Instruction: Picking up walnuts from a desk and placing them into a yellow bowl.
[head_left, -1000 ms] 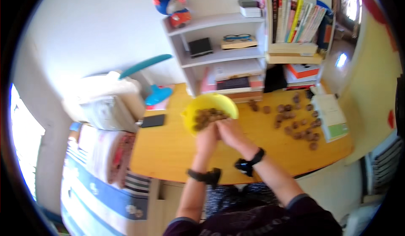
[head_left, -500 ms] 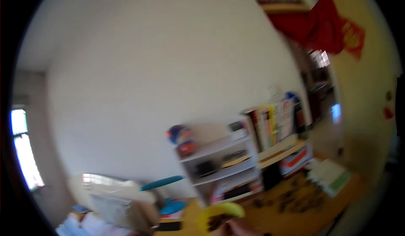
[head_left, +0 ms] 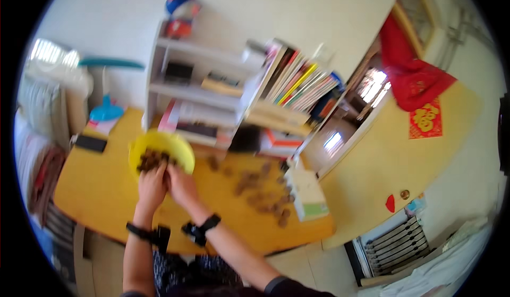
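Observation:
A yellow bowl (head_left: 183, 151) rests on the wooden table and holds several small dark brown pieces (head_left: 151, 159), too blurred to name. My left hand (head_left: 152, 186) and my right hand (head_left: 182, 184) meet at the bowl's near rim, over the brown pieces. Their fingers look closed and pressed together. Whatever they hold is hidden between the fingertips. More brown round pieces (head_left: 255, 185) lie scattered on the table to the right of the bowl.
A white shelf (head_left: 196, 95) with books (head_left: 297, 79) stands along the table's back. At the left are a teal lamp (head_left: 106, 111) and a dark flat object (head_left: 90, 143). A white-and-green box (head_left: 308, 196) sits at the right edge, near a yellow door (head_left: 372, 191).
The view has swung downward and to the right. Both hands and forearms now show at the bowl, where before only part of a hand was visible at the lower edge.

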`<action>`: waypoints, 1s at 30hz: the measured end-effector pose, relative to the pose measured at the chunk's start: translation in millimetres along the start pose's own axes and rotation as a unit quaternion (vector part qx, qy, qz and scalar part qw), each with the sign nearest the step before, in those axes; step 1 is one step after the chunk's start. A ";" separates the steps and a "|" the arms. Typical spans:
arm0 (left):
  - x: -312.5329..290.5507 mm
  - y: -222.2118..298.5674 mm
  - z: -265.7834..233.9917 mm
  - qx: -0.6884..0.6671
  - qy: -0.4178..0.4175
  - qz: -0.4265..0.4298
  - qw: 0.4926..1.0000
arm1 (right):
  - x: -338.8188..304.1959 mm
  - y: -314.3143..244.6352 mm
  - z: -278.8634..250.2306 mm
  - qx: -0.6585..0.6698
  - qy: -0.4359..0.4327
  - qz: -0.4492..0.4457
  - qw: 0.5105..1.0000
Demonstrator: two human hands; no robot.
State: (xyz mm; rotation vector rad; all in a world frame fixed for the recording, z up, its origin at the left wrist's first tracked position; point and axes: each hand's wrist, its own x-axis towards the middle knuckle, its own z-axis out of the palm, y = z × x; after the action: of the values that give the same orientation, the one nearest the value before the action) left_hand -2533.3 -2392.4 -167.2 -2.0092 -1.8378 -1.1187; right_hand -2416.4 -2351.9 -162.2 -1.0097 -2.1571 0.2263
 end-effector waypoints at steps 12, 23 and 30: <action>-26.2 84.0 -2.1 -0.201 0.084 0.046 0.975 | -34.8 46.7 -45.3 0.078 0.096 0.029 0.992; -0.4 137.3 167.3 -0.213 -0.278 -0.063 0.934 | -93.8 135.4 -109.8 -0.271 -0.031 0.174 0.946; 2.3 138.9 149.2 -0.267 -0.284 -0.030 0.920 | -104.1 139.8 -85.1 -0.123 0.023 0.220 0.967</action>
State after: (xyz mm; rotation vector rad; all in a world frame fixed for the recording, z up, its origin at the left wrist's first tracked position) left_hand -2347.5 -2329.5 -222.7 -2.8566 -2.0033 -1.2485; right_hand -2231.0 -2344.7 -218.8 -1.6190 -1.9270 0.1420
